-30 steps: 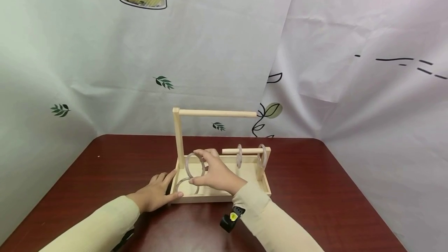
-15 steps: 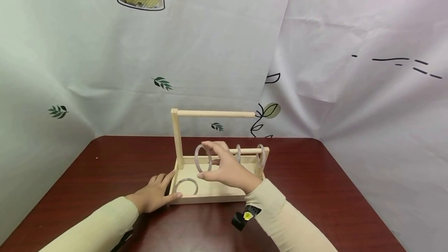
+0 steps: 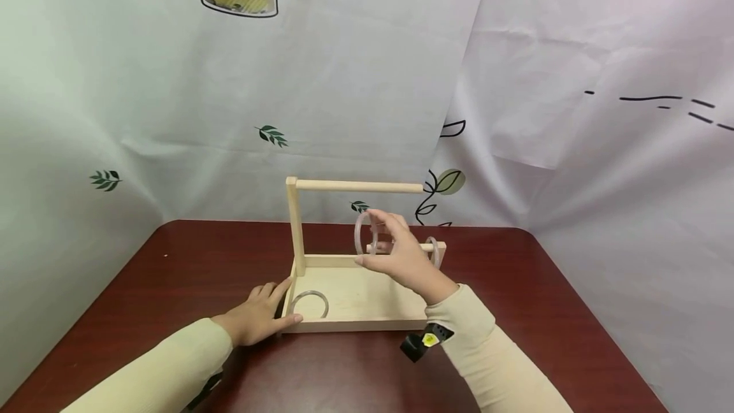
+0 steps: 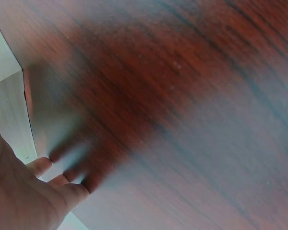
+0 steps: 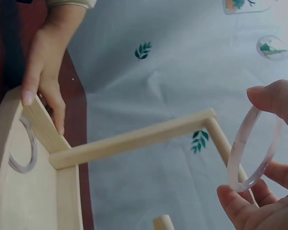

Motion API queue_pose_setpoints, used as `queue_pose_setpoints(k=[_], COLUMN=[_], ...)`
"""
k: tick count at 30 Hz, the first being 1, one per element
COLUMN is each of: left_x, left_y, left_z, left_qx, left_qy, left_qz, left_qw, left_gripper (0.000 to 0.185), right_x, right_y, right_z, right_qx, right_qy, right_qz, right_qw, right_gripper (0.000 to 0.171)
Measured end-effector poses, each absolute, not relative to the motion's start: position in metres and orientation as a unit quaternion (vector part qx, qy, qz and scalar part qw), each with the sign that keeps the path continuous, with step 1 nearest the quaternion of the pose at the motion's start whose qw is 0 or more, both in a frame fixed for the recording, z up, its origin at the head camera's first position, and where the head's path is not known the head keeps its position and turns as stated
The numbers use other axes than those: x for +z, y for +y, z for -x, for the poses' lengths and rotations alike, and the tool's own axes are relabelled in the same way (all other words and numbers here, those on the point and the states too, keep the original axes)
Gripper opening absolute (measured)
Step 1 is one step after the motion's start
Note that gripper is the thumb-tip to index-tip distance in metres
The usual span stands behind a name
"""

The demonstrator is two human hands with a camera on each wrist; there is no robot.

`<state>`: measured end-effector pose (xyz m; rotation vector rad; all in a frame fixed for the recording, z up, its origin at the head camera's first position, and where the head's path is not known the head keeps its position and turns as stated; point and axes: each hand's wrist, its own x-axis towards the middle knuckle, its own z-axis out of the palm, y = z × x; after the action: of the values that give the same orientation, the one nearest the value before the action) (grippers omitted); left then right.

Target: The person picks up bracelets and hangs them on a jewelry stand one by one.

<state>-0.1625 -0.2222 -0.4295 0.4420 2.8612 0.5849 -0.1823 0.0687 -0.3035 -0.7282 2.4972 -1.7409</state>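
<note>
A translucent pale bangle (image 3: 358, 234) is pinched upright between the thumb and fingers of my right hand (image 3: 408, 263), held above the wooden stand's tray (image 3: 355, 292). In the right wrist view this bangle (image 5: 237, 153) shows whole, clear of the upper rod's near side. My left hand (image 3: 255, 318) rests at the tray's left end, its thumb on the front corner and forefinger along the side wall; other fingertips (image 4: 81, 189) touch the table. Another bangle (image 3: 311, 292) leans in the tray's left front corner. One bangle (image 3: 434, 250) hangs on the lower rod; my right hand hides part of that rod.
The stand's tall post (image 3: 295, 228) rises at the left and carries the upper rod (image 3: 361, 186), whose free end points right. A short post at the right bears the lower rod, pointing left. A dark red table (image 3: 516, 311) lies beneath, with a pale printed curtain (image 3: 367, 81) behind.
My right hand has lifted the bangle up and to the right, from the tray's left part to near the lower rod's free end. The left hand stays at the tray's left end.
</note>
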Motion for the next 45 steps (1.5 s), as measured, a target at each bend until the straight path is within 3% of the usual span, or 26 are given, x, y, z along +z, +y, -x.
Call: queue_pose_setpoints(k=[25,45], left_x=[-0.426,-0.427], left_y=[-0.219,-0.220], left_z=[0.164,0.161], left_qx=[0.201,0.205], left_qy=[0.962,0.964], left_qz=[-0.149,-0.134], left_qw=[0.107,0.106], left_gripper=[0.091,0.092], right_x=[-0.278,-0.277], right_y=[0.111,0.125], right_z=[0.197,0.225], right_qx=[-0.581,-0.567], right_qy=[0.797,0.811], right_qz=[0.146,0.106], right_qw=[-0.074,-0.093], right_gripper=[0.077,0.079])
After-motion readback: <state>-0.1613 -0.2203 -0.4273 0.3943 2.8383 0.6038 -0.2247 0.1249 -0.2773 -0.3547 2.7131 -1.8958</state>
